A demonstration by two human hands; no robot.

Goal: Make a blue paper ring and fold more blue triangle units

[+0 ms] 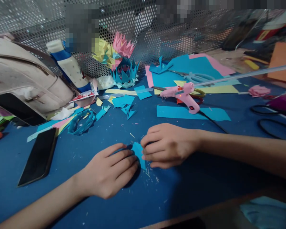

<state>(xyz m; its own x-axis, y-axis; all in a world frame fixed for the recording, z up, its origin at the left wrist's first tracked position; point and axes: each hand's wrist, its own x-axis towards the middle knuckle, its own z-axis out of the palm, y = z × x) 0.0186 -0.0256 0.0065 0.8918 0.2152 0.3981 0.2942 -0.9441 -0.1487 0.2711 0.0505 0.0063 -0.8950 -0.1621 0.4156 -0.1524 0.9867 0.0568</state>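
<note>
A small piece of blue paper (139,155) lies on the blue table between my two hands. From the left, my left hand (113,170) rests on the table with its fingers curled together against the paper's edge. My right hand (168,146) comes in from the other side, its bent fingers closed on the paper's right edge. The fingertips partly cover the paper, so its full shape is hidden. Just beyond my right hand is a long blue paper strip (216,114). A pink glue gun (182,95), its small light glowing, lies across that strip with a clear glue stick in its back.
Folded paper flowers (124,74) stand by a perforated metal screen. Scissors (200,78) lie on coloured sheets at the back. A black phone (39,156), a pale backpack (26,73) and a bottle (69,65) are at left. Black cables (264,122) loop at right.
</note>
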